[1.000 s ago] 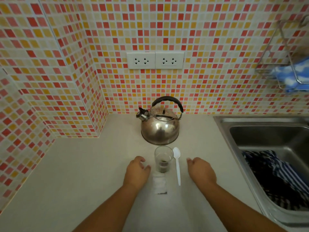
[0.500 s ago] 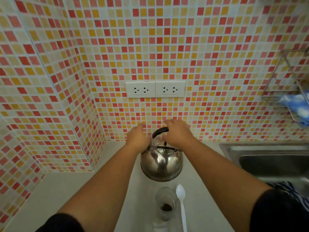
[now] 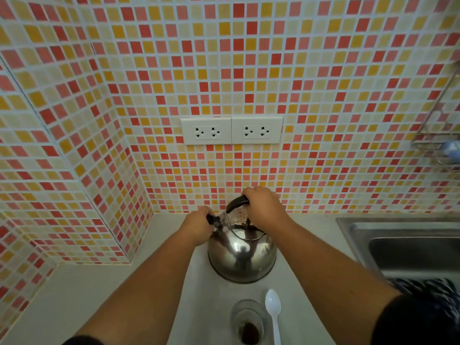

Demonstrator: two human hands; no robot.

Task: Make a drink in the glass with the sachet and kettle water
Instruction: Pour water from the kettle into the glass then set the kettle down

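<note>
While the clear drinking glass (image 3: pixel 249 322) is standing at the near edge of the pale surface (image 3: pixel 74 295) with dark powder lying in its bottom, both hands are now sitting up on the rounded, shiny steel kettle (image 3: pixel 242 252) just beyond it. A second ago they were resting low on the surface either side of the glass; half a second ago they were only arriving at the kettle. The right hand (image 3: pixel 265 207) is now curling closed around the black arched handle (image 3: pixel 237 202). The left hand (image 3: pixel 199 226) is closing on the black fitting at the spout (image 3: pixel 214 221) on the kettle's left side, though whether it is gripping or only steadying is hard to tell. The kettle appears to be still sitting on the surface. The white plastic spoon (image 3: pixel 273 312) is lying just right of the glass. The sachet is falling outside the view. With powder already in the glass, the sachet step is looking finished, and the person is probably preparing to lift and pour water; tipping slowly toward the near glass will matter, since the glass mouth is narrow.
</note>
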